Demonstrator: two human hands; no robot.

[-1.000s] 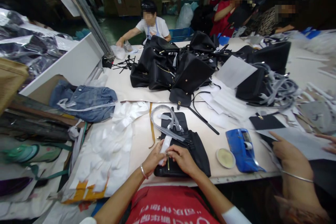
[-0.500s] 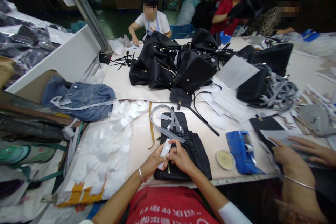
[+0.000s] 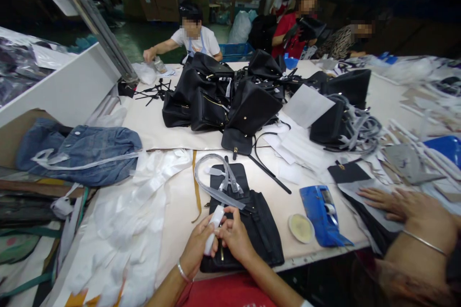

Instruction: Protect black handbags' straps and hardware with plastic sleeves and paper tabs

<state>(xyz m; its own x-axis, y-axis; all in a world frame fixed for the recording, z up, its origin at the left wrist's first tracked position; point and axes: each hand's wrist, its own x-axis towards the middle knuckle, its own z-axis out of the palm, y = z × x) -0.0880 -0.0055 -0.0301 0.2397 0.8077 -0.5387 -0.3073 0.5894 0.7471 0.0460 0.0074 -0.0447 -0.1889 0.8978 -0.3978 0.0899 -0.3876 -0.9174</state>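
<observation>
Closed around a slim white piece [image 3: 215, 222] is my left hand [image 3: 199, 243]; it looks like folded wrapping, though its kind is not clear. My right hand [image 3: 235, 236] meets it from the other side, fingers pinched at its edge. Both hands are over a black backpack [image 3: 266, 230], which lies flat on the table near its front edge. A looped strap in clear plastic wrap [image 3: 199, 177] rests on the upper part of the bag. Left of the bag, many thin white wrapping sheets [image 3: 126, 220] are spread out.
A pile of black bags [image 3: 216, 96] fills the table's middle. To the right are a round dish [image 3: 301, 228], a blue holder [image 3: 319, 211] and a co-worker's hands [image 3: 392, 201] on white paper. Denim cloth [image 3: 90, 153] lies left. Other people sit across the table.
The view has shifted, so the table appears lower and further left. Both hands remain on the white piece. Across the table, a person's arm has reached out to the left.
</observation>
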